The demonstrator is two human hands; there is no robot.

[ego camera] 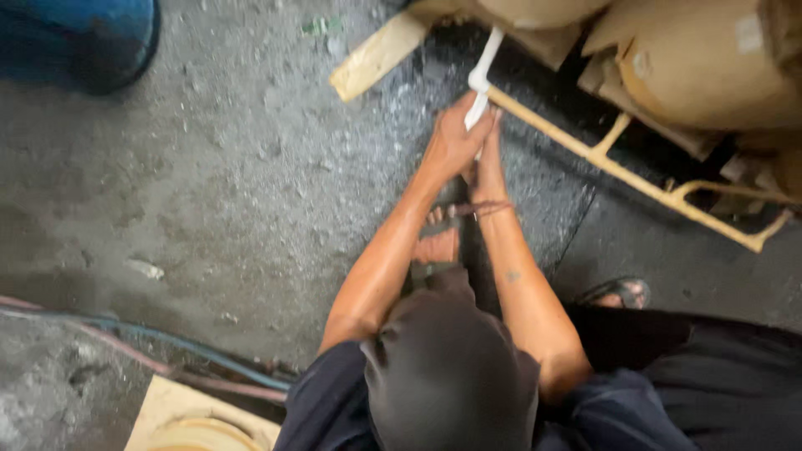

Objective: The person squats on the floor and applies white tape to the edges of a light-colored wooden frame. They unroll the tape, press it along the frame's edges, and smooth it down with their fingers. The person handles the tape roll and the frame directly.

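Hands meet at about 12 o'clock in the view: the left hand (pixel 452 144) wraps its fingers around a white rod (pixel 484 77), and the right hand (pixel 487 154) presses against it from 3 o'clock, its grip probably closed too, though partly hidden. The rod rises toward 1 o'clock, beside a yellow metal frame (pixel 635 175) on the gray concrete floor (pixel 225 167).

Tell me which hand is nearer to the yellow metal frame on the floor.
Right. The right hand grips the white pipe on the side facing the yellow metal frame, just below where pipe and frame meet. The left hand clasps the pipe from the far side, slightly farther away.
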